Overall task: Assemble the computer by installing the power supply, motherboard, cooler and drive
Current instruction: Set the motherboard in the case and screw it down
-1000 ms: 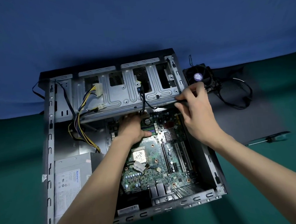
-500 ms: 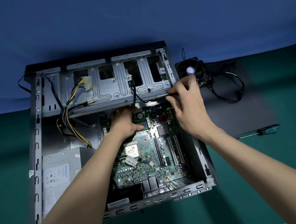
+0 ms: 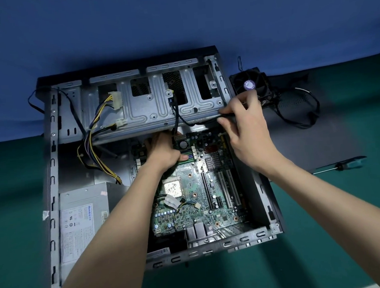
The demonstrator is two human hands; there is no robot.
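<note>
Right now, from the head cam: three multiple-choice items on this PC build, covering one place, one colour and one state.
1. Where is the cooler relative to the case?
A inside it
B outside, to its right
C outside, to its left

2. What colour is the screwdriver handle?
A red
B yellow
C teal

3. What is the right hand doing?
A pinches a black cable at the drive cage edge
B holds the screwdriver
C open, touching nothing

Answers:
1 B: the fan sits beyond the case's right wall.
2 C: the handle is teal with a black collar, and it lies apart from both hands.
3 A: thumb and fingers close on the cable at the cage's lower right edge.
</note>
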